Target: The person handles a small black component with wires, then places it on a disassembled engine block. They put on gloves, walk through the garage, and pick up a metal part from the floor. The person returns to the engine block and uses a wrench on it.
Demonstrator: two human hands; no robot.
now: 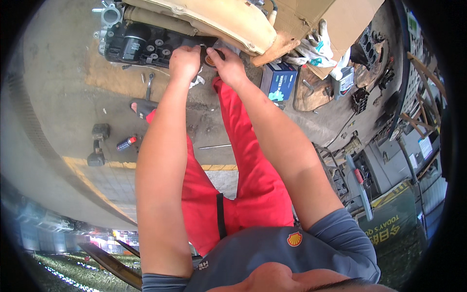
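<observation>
At the near right end of an engine (163,46) on the ground, both my hands work close together. My left hand (185,63) is closed, its fingertips against the engine's dark edge. A narrow black part shows below its fingers, but what they grip is hidden. My right hand (229,68) is closed too, around a dark piece I cannot make out, beside a small round orange-brown part (210,60). A black cylindrical oil filter (135,43) stands on the engine left of my hands. Behind them lies a large tan cover (219,22).
Right of my hands stands a blue box (279,82), with work gloves (316,48) on cardboard behind it. A ratchet (150,85), a cordless power tool (98,145), a spray can (126,143) and a thin rod (215,146) lie on the floor. Engine parts (362,100) are farther right.
</observation>
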